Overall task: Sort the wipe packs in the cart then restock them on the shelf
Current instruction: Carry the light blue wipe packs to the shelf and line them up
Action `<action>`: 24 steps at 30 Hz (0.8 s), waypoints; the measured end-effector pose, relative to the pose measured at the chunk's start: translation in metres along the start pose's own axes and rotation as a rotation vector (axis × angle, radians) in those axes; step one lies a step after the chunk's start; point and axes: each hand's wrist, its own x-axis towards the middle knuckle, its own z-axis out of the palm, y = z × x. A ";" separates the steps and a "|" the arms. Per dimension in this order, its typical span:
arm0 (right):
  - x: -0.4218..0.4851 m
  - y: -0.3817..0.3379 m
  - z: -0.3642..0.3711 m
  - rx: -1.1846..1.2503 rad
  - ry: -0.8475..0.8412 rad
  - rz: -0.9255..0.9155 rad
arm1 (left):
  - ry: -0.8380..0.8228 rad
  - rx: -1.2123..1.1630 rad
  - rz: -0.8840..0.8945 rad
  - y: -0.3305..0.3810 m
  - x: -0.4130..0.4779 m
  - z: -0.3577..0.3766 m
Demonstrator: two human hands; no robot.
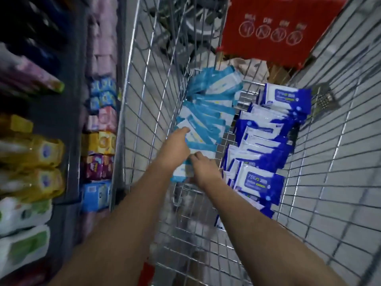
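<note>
While both rows are lying apart in the cart (144,89), the sorting step is looking close to finished: the light-blue packs (208,112) are running in an overlapping line from 12 o'clock down to centre, and the dark-blue packs (266,141) are lining up just beside them towards 3 o'clock.

The left hand (177,143) is reaching in from 6 o'clock, its fingers lying stretched out flat against the top of the light-blue row. The right hand (204,169) is sitting just beside it at the near end of the same row, its fingers curling over the closest packs. The two hands are judged to be gathering a bunch of the light-blue row for lifting.

The next move is calling for a firm squeeze from both sides, since the slick wrappers are likely to fan out, then a lift over the wire wall towards the shelf (68,124) at 9 o'clock.

Motion blur is smearing the shelf goods, so no matching slot is showing itself. The palms and thumbs are hiding under the hands. A pale bundle behind the packs, below the red sign (274,27) at 1 o'clock, is proving unidentifiable.
</note>
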 end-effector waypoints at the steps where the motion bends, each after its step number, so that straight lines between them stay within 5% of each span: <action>1: 0.008 0.001 0.007 -0.019 0.000 -0.027 | -0.015 0.018 0.022 -0.003 0.009 0.007; 6: 0.023 -0.004 0.019 -0.070 -0.066 0.009 | -0.167 0.156 0.204 -0.012 0.036 0.032; 13: -0.026 0.018 -0.007 0.318 -0.216 0.265 | -0.267 0.564 0.332 -0.009 0.033 0.035; 17: -0.058 0.057 -0.036 0.774 -0.069 0.420 | -0.393 0.334 0.212 -0.004 0.010 0.040; 24: -0.105 0.081 -0.097 1.489 0.273 0.644 | 0.027 -0.226 -0.016 0.049 -0.030 -0.017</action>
